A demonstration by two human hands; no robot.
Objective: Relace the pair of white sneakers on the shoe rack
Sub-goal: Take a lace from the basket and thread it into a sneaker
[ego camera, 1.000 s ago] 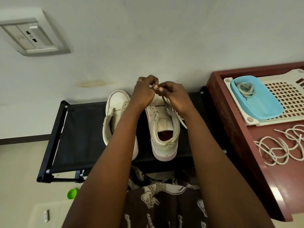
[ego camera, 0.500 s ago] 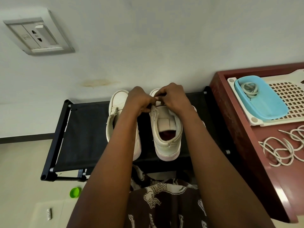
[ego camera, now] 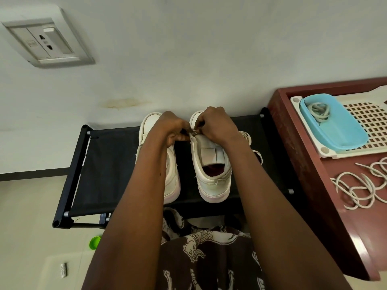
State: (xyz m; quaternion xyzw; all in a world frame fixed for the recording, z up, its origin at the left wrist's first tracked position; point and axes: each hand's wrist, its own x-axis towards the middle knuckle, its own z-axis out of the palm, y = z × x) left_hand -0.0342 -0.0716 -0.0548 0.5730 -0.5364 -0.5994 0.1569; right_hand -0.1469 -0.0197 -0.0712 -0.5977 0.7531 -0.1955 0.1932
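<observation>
Two white sneakers stand side by side, toes to the wall, on the black fabric shoe rack [ego camera: 109,164]. The right sneaker [ego camera: 211,174] has its tongue showing and a white lace [ego camera: 254,151] trailing off its right side. My arm partly covers the left sneaker [ego camera: 151,124]. My left hand [ego camera: 172,127] and my right hand [ego camera: 217,124] meet over the front eyelets of the right sneaker. Both pinch the lace end at the shoe's left edge.
A dark red table [ego camera: 301,164] stands to the right of the rack. It carries a white perforated tray [ego camera: 372,118], a blue tub [ego camera: 339,126] holding a coiled lace, and loose white laces [ego camera: 364,187]. A green lid [ego camera: 94,242] lies on the floor. A wall socket [ego camera: 46,45] is upper left.
Both hands have dropped from above the right sneaker's toe down onto its front eyelets, pulling the lace close to the shoe.
</observation>
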